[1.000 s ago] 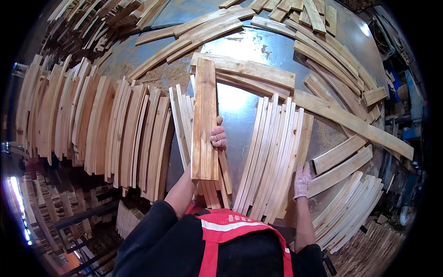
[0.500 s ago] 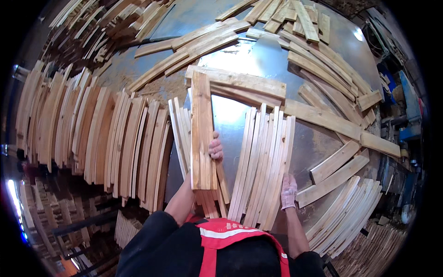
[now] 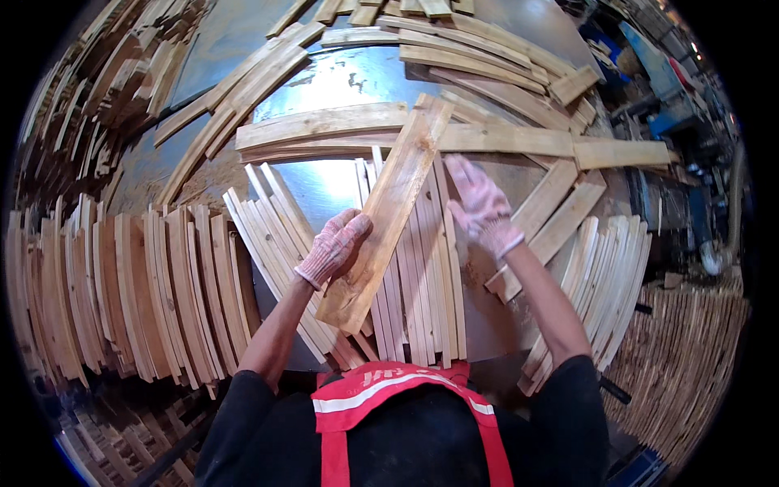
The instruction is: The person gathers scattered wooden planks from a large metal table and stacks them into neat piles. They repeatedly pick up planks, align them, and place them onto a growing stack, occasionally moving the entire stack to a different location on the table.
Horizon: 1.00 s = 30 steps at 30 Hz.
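A wooden board (image 3: 395,207) slants up and to the right in front of me, raised over the row of boards. My left hand (image 3: 339,241), in a pale knit glove, grips its left edge. My right hand (image 3: 483,203), gloved too, is off the board to its right, fingers apart with nothing in them. Beneath the held board stands a row of narrow boards on edge (image 3: 419,276), its middle partly hidden. Another slanting group of boards (image 3: 280,243) lies left of it, near my left forearm.
A long row of stacked boards (image 3: 154,284) fills the left side. Loose boards (image 3: 324,122) lie across the shiny metal table (image 3: 357,73), several more (image 3: 479,49) at the far side. Another board stack (image 3: 600,284) stands at the right, near blue machinery (image 3: 665,114).
The held board has turned from nearly upright to a rightward slant. My right hand has left the board row's right side and risen away from it. The view has shifted right.
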Motion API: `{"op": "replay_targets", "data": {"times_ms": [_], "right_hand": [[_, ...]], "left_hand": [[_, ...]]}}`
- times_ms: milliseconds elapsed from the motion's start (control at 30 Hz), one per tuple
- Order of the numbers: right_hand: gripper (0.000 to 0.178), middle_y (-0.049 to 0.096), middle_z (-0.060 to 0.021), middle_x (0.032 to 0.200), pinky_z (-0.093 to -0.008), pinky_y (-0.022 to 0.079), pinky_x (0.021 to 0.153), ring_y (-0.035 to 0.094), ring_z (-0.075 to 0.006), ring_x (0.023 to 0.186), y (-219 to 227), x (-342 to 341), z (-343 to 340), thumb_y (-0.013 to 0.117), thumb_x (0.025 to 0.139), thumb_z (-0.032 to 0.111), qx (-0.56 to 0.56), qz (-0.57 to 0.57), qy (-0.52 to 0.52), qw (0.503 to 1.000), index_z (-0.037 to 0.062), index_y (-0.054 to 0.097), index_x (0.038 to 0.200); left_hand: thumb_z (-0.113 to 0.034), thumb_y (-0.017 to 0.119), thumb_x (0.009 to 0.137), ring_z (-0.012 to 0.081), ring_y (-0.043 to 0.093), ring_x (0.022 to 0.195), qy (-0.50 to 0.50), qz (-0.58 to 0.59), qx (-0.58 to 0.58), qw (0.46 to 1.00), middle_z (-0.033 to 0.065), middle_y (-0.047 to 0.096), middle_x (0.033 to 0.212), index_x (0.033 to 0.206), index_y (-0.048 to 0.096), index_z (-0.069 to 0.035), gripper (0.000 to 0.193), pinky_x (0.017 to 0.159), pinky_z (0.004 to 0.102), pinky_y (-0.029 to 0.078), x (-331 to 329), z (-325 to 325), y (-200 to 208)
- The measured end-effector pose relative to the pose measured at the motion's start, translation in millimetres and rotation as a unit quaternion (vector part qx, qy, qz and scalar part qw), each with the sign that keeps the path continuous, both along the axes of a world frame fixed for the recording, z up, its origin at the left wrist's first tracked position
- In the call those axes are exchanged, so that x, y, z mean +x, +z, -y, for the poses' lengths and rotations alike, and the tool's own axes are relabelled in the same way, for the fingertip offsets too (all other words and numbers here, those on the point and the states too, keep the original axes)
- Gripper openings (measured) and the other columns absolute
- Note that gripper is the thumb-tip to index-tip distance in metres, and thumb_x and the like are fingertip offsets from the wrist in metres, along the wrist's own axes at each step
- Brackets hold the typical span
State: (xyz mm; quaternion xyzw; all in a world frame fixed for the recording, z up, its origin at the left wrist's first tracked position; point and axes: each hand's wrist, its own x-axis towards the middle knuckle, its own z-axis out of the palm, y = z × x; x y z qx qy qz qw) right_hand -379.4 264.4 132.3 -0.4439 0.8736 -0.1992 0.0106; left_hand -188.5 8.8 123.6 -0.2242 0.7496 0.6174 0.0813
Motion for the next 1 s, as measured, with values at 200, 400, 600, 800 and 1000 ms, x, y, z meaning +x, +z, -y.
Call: {"op": "replay_targets", "data": {"times_ms": [200, 400, 600, 800, 1000], "right_hand": [[0.070, 0.041, -0.0209, 0.159, -0.0450, 0.031, 0.124, 0.042, -0.0374, 0.146, 32, -35, 20, 0.056, 0.088, 0.011, 0.101, -0.163, 0.199, 0.961, 0.0094, 0.038, 0.156], [0.061, 0.061, -0.0166, 0.120, -0.0440, 0.046, 0.105, 0.058, -0.0353, 0.115, 58, -19, -11, 0.075, 0.064, 0.019, 0.128, -0.084, 0.267, 0.951, 0.0052, 0.058, 0.121], [0.071, 0.054, -0.0161, 0.111, -0.0451, 0.048, 0.090, 0.057, -0.0344, 0.104, 36, 70, -115, 0.084, 0.061, 0.037, 0.182, -0.034, -0.009, 0.983, 0.0069, 0.050, 0.117], [0.102, 0.051, -0.0204, 0.140, -0.0484, 0.048, 0.106, 0.054, -0.0384, 0.130, -51, 153, -117, 0.082, 0.067, 0.060, 0.191, 0.233, -0.354, 0.885, 0.0056, 0.041, 0.143], [0.107, 0.054, -0.0243, 0.144, -0.0437, 0.046, 0.110, 0.058, -0.0367, 0.130, -64, 183, -83, 0.081, 0.068, 0.066, 0.133, 0.439, -0.430, 0.778, 0.0045, 0.039, 0.145]], "left_hand": [[-0.017, 0.056, 0.103, 0.0337, 0.064, 0.092, -0.273, -0.167, -0.299, 0.899, 0.0165, 0.066, 0.104, 0.103, 0.060, -0.004, 0.014, 0.080, 0.0428, 0.053, -17, -21, 22], [-0.030, 0.057, 0.104, 0.0291, 0.066, 0.108, -0.135, -0.055, -0.010, 0.989, 0.0134, 0.065, 0.127, 0.126, 0.057, -0.006, 0.033, 0.095, 0.0414, 0.055, -1, -4, 23], [-0.040, 0.078, 0.084, 0.0357, 0.048, 0.138, 0.328, -0.046, -0.309, 0.892, 0.0261, 0.046, 0.152, 0.155, 0.037, 0.001, 0.092, 0.115, 0.0439, 0.038, 101, 87, -42], [-0.050, 0.077, 0.087, 0.0380, 0.058, 0.125, 0.442, 0.136, -0.177, 0.869, 0.0255, 0.056, 0.142, 0.157, 0.031, 0.003, 0.099, 0.107, 0.0439, 0.044, 144, 106, -129], [-0.040, 0.078, 0.089, 0.0283, 0.068, 0.096, 0.412, 0.068, -0.135, 0.899, 0.0168, 0.071, 0.113, 0.135, 0.056, 0.003, 0.067, 0.084, 0.0395, 0.054, 125, 74, -135]]}}
